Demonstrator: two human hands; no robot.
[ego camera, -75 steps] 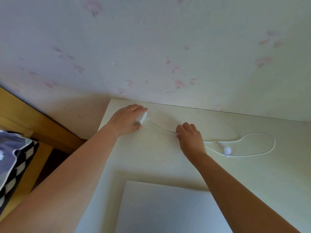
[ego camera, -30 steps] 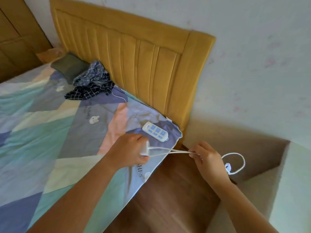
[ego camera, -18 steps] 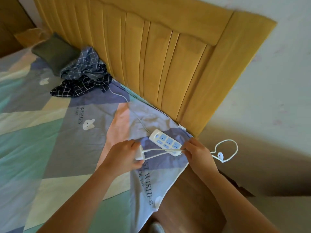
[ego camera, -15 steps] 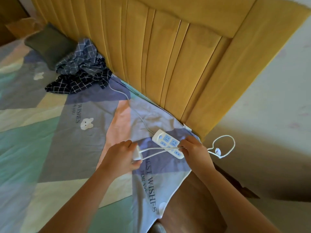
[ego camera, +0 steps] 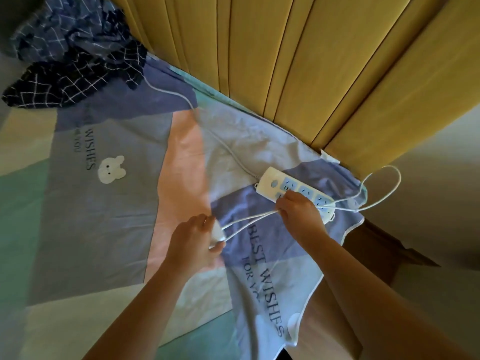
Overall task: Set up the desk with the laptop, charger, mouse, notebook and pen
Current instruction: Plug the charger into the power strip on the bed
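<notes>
My left hand grips the white charger block just above the bedsheet. Its thin white cable runs to my right hand, which pinches the doubled strands. Past that hand the cable hangs in a loop over the bed's corner. My right hand rests on a white power strip with blue sockets, lying on the sheet. The laptop, mouse, notebook and pen are out of view.
A patchwork bedsheet covers the bed. A yellow padded headboard stands behind it. Dark checked fabric is bunched at the upper left. The strip's own cord runs toward that fabric. Brown floor shows beside the bed's corner.
The view swung from the white desk to the bed. Both hands carried the charger and cable over to the power strip, and my right hand now rests on the strip.
</notes>
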